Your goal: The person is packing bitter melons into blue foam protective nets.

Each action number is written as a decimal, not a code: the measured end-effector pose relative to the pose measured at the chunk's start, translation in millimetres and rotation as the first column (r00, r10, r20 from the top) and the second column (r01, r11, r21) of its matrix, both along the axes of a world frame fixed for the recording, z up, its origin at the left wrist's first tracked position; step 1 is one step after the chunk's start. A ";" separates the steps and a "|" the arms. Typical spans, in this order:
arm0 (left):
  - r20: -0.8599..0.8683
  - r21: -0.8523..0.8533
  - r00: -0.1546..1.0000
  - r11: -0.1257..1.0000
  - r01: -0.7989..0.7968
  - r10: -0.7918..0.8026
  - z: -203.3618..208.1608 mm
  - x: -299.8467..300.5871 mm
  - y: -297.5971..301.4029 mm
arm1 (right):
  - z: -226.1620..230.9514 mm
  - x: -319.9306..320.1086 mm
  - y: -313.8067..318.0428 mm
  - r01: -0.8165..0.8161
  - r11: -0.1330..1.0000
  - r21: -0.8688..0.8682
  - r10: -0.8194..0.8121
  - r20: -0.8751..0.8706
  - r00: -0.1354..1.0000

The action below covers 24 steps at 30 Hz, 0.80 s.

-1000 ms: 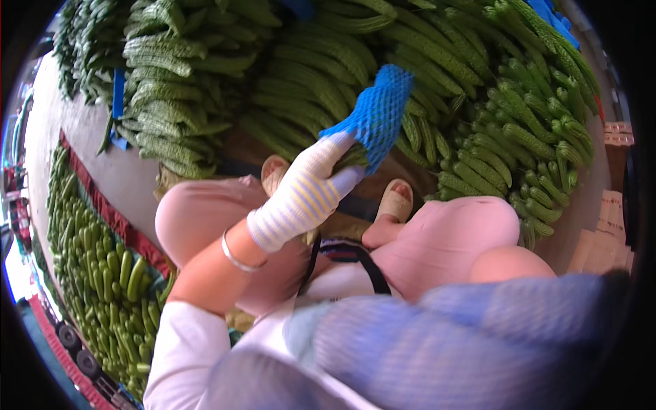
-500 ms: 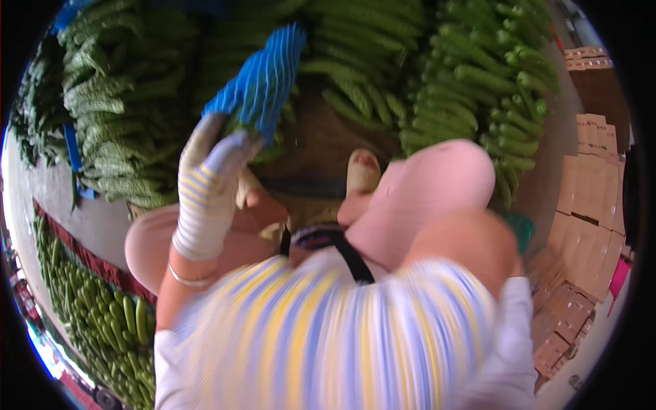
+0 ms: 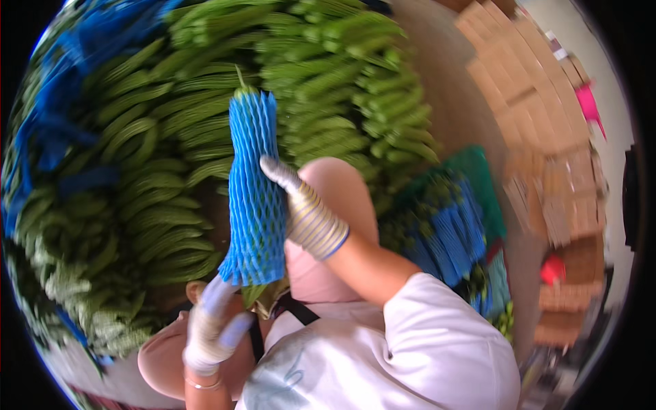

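A blue foam net sleeve [image 3: 256, 198] stands lengthwise in front of me, wrapped around long green gourds. A gourd's stem end [image 3: 244, 90] pokes out at its far end, and green shows through the mesh. My right hand [image 3: 314, 215], in a striped knit glove with grey fingertips, grips the sleeve's right side, its thumb laid over the mesh. At the sleeve's near end is my left hand [image 3: 212, 331], gloved alike, its fingers stretched out by the edge and its thumb spread away. A green tip [image 3: 253, 295] sticks out just below that edge.
Piled rows of long green gourds [image 3: 321, 75] spread ahead and to the left. More blue netting [image 3: 65, 89] lies at far left. Beside my right knee, blue-sleeved bundles [image 3: 444, 239] rest by a green sheet [image 3: 482, 174]. Cardboard boxes [image 3: 529, 89] line the right side.
The view has swung to the right. The blue sleeve, earlier held up by my left hand alone, now has my right hand around it, and my left hand is at its near end.
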State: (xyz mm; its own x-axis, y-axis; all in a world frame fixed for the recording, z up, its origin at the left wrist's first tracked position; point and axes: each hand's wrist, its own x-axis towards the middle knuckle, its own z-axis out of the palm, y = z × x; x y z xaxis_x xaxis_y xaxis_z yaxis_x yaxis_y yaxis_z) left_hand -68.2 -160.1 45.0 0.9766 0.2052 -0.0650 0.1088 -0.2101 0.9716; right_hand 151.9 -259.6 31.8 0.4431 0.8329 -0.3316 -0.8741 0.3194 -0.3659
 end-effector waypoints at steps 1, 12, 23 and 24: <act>0.083 -0.201 0.997 0.979 0.008 0.009 4.3 -3.7 9.8 | 13.9 17.8 -23.4 0.074 0.987 -0.142 -0.062 0.090 0.994; 0.227 -0.173 0.877 0.903 -0.392 0.424 0.0 9.4 55.6 | 2.6 120.9 -464.2 0.662 -0.151 -0.734 0.375 0.577 0.725; 0.104 0.197 0.970 0.951 -0.236 0.219 42.3 20.6 63.9 | -39.2 113.1 -471.6 0.547 -0.542 -0.638 0.740 -0.054 0.671; 0.107 0.174 0.973 0.959 -0.223 0.206 43.3 20.4 67.0 | -40.9 120.4 -462.7 0.742 -0.398 -0.539 0.841 0.108 0.530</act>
State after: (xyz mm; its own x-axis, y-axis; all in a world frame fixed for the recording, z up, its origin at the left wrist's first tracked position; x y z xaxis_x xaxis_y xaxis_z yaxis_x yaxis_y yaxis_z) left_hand -47.8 -93.1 88.3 0.9085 0.4109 0.0769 0.0876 -0.3669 0.9261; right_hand 272.3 -722.4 -9.0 0.9890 -0.0802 -0.1240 -0.0759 -0.9964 0.0390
